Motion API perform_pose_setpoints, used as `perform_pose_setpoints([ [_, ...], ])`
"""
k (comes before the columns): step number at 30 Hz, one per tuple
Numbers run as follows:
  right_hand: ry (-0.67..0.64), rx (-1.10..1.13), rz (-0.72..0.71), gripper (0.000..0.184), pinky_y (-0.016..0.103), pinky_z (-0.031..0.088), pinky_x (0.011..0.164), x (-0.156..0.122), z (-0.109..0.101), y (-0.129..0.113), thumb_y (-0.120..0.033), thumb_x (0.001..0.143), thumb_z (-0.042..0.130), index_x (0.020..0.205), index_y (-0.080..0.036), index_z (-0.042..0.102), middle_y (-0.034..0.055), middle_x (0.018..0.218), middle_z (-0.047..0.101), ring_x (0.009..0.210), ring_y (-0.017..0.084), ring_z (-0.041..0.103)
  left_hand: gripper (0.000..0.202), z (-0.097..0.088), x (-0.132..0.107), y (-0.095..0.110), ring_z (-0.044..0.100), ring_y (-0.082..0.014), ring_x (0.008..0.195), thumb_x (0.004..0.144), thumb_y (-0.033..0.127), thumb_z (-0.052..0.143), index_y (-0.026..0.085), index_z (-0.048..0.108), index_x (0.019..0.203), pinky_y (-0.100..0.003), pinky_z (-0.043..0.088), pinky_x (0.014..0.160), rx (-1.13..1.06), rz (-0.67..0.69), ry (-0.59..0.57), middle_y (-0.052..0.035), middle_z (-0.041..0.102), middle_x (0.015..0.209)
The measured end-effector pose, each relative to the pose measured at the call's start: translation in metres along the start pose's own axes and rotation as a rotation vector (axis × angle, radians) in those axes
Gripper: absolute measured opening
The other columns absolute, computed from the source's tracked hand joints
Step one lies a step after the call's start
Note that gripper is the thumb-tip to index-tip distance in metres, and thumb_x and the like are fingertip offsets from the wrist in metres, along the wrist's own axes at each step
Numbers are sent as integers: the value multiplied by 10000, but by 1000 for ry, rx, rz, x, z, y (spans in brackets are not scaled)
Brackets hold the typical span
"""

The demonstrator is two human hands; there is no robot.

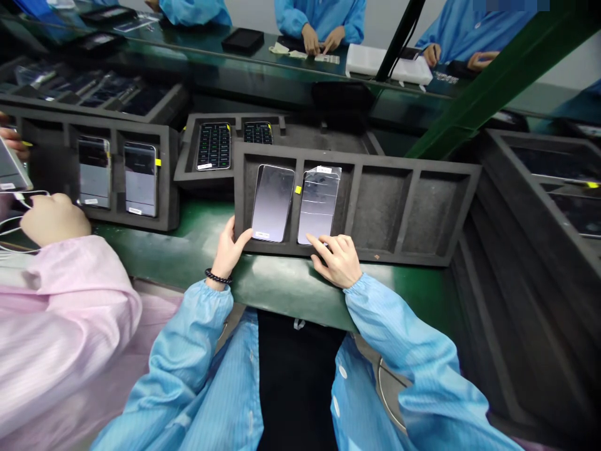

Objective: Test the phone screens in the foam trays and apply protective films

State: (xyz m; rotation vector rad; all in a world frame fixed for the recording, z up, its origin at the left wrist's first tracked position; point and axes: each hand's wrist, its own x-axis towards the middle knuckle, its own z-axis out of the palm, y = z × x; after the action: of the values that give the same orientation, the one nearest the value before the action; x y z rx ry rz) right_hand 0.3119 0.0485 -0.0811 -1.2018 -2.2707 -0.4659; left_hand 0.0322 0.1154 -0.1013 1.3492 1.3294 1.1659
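A dark foam tray [381, 210] with several compartments lies before me on the green bench. In its leftmost compartment is a smartphone [273, 203] with a white label at its lower edge. The second compartment holds another smartphone [319, 203], with clear film over its screen and a white label at its top. My left hand [230, 249] grips the tray's lower left corner, thumb over the rim and fingers partly hidden. My right hand [337, 258] has its index finger on the bottom of the second phone's screen, its other fingers loosely bent and holding nothing.
Behind sits a tray [328, 136] with keypad-screen phones. To the left, a pink-sleeved co-worker's hand [55, 219] is beside a phone tray [165, 169]. Dark trays [502, 300] are stacked on the right, near a green post [507, 75]. Blue-sleeved people work opposite.
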Motion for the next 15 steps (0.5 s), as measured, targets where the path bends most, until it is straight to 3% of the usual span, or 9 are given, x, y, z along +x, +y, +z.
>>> perform_pose_setpoints([
  [5, 21, -2, 26, 494, 358, 401, 833, 0, 0, 0, -225, 937, 541, 1423, -132, 544, 94, 1025, 685, 871, 200, 531, 542, 1, -1, 4, 599, -287, 1276, 830, 521, 654, 177, 604, 1246, -441, 459, 1142, -31, 13, -4, -112, 651, 1338],
  [8, 26, -4, 17, 513, 350, 398, 831, 1, -1, -1, -203, 932, 551, 1445, -197, 540, 65, 977, 676, 830, 185, 522, 554, 1, -2, 4, 604, -289, 1267, 824, 531, 667, 180, 606, 1247, -449, 462, 1137, -19, 11, -5, -111, 653, 1331],
  [11, 36, 0, -8, 503, 340, 386, 831, 2, -2, -1, -180, 927, 573, 1422, -268, 573, 46, 952, 668, 819, 172, 515, 658, 1, -2, 3, 634, -304, 1209, 731, 509, 782, 163, 595, 1258, -472, 484, 1107, 20, -2, 7, -127, 668, 1285],
  [15, 35, 0, -7, 497, 348, 379, 828, 1, -1, -1, -184, 920, 585, 1410, -270, 587, 55, 969, 670, 830, 177, 512, 683, 1, -1, 1, 646, -300, 1183, 695, 484, 820, 171, 594, 1257, -468, 497, 1091, 35, -4, 15, -122, 673, 1269],
])
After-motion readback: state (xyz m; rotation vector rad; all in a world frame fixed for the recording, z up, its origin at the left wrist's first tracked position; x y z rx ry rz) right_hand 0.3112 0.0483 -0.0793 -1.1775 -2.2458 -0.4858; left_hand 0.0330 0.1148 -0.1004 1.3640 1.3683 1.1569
